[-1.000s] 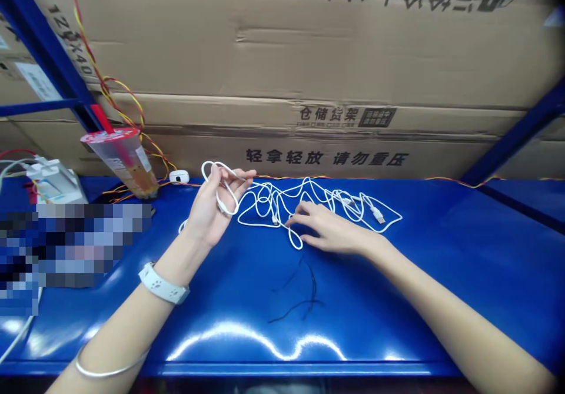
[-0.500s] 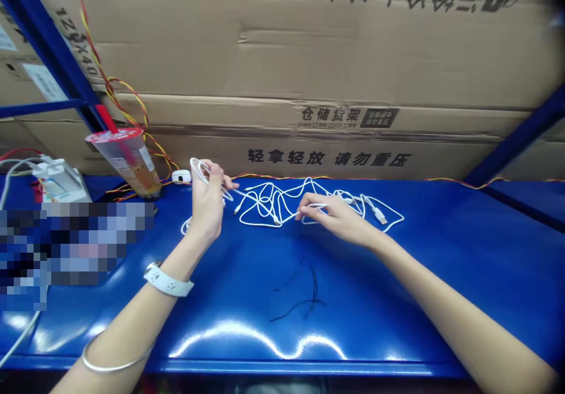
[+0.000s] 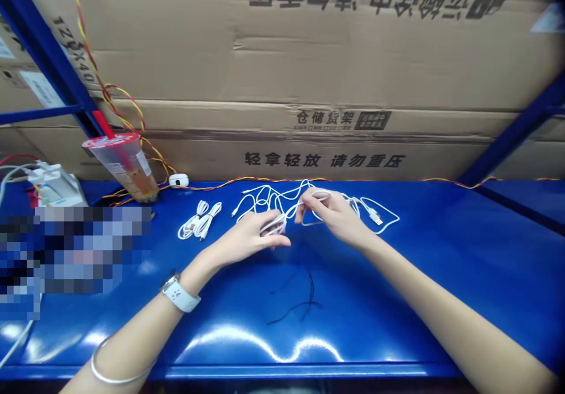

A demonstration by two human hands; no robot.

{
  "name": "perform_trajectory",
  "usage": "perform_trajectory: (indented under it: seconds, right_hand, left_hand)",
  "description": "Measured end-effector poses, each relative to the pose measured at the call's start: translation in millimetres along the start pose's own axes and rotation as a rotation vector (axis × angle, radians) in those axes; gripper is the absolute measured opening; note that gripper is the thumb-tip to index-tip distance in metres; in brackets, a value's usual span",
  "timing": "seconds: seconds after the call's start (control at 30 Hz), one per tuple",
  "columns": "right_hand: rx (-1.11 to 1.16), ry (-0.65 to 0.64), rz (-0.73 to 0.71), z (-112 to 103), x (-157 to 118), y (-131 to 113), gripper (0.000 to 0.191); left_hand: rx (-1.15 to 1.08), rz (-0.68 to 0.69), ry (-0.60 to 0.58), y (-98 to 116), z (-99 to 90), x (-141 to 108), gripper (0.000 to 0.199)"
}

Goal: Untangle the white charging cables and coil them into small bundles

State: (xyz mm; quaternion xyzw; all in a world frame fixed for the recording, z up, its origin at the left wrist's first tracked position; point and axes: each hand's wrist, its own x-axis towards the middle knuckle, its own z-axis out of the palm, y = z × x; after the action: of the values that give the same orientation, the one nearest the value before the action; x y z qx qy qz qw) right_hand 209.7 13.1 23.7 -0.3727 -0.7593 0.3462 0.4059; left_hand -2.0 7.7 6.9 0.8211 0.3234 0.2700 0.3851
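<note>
A white USB cable (image 3: 290,210) runs between my two hands above the blue shelf. Loops of it lie in my left hand (image 3: 260,231), whose fingers curl around them with the thumb out to the right. My right hand (image 3: 329,208) pinches the same cable a little to the right, near the loops. Behind both hands spreads a loose tangle of white cables (image 3: 265,191), with a USB plug (image 3: 375,216) at its right end. Left of my left hand lies a neatly coiled white cable bundle (image 3: 199,223).
Black twist ties (image 3: 304,304) lie on the blue shelf (image 3: 375,317) in front. A drink cup (image 3: 123,164) with a red straw, a white earbud case (image 3: 179,180) and a white power adapter (image 3: 55,185) stand at left. Large cardboard boxes (image 3: 282,64) wall off the back.
My left hand has moved right and down, bringing its cable loops close to my right hand. The coiled bundle it partly hid now shows. My right hand stays nearly in place.
</note>
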Motion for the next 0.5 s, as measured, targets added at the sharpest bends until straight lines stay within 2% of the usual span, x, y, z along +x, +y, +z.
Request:
perform_trajectory:
  seconds: [0.1,0.17,0.23,0.3,0.37,0.43,0.5]
  right_hand:
    - [0.077,0.004,0.042,3,0,4,0.031]
    - [0.135,-0.011,0.099,4,1,7,0.025]
    - [0.128,-0.009,0.139,6,0,9,0.031]
    - [0.014,0.022,0.129,7,0,9,0.030]
    - [-0.177,0.046,0.090,9,-1,8,0.020]
    - [-0.361,0.012,0.068,12,-3,6,0.026]
    - [-0.480,-0.085,0.090,15,-5,3,0.033]
  left_hand:
    - [-0.181,-0.036,0.046,4,3.5,0,0.027]
    - [-0.365,-0.033,0.171,5,3.2,1,0.030]
    - [-0.572,-0.008,0.318,5,1.8,3,0.030]
    - [-0.746,0.013,0.452,4,0.3,5,0.027]
    - [-0.864,0.024,0.548,4,-0.4,7,0.022]
    - [-0.951,0.032,0.567,6,0.2,7,0.020]
    - [-1.021,0.045,0.518,9,1.7,7,0.023]
